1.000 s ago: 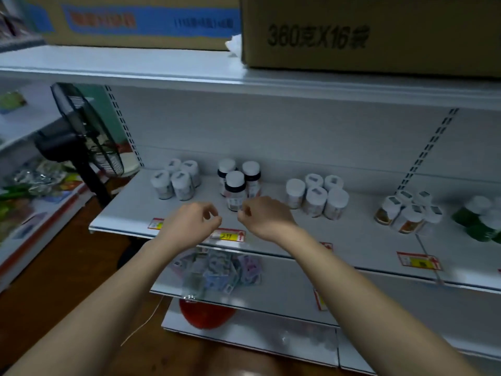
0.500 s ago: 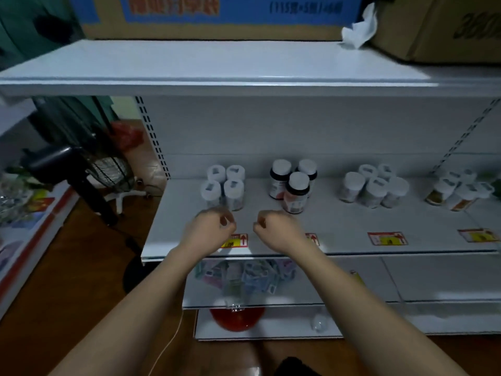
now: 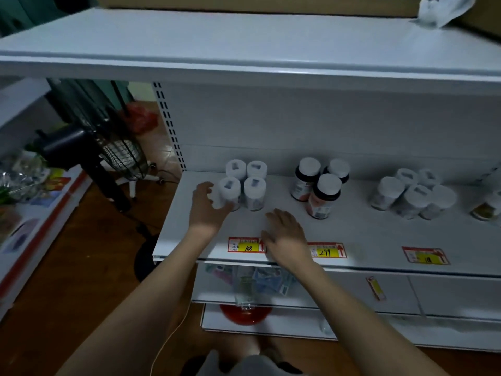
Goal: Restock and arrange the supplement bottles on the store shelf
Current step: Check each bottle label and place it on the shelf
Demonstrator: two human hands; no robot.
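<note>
On the white shelf (image 3: 360, 234) stand groups of supplement bottles. A cluster of several white-capped clear bottles (image 3: 254, 185) stands at the left. Three dark bottles with white caps (image 3: 322, 196) stand in the middle, and more white-capped bottles (image 3: 414, 194) stand to the right. My left hand (image 3: 207, 210) curls its thumb and fingers round the front-left bottle (image 3: 230, 189) of the left cluster. My right hand (image 3: 284, 236) hovers low over the shelf's front with fingers spread, holding nothing, just in front of the left cluster.
Yellow-and-red price tags (image 3: 326, 251) line the shelf's front edge. An upper shelf (image 3: 244, 50) overhangs closely. A black standing fan (image 3: 89, 153) is left of the shelf unit. A lower shelf holds packets (image 3: 254, 278), and a red object (image 3: 245, 316) sits below.
Both hands were loose fists near the shelf's front edge. The left hand has reached forward onto the front-left bottle, and the right hand has spread its fingers. The camera moved closer and leftwards.
</note>
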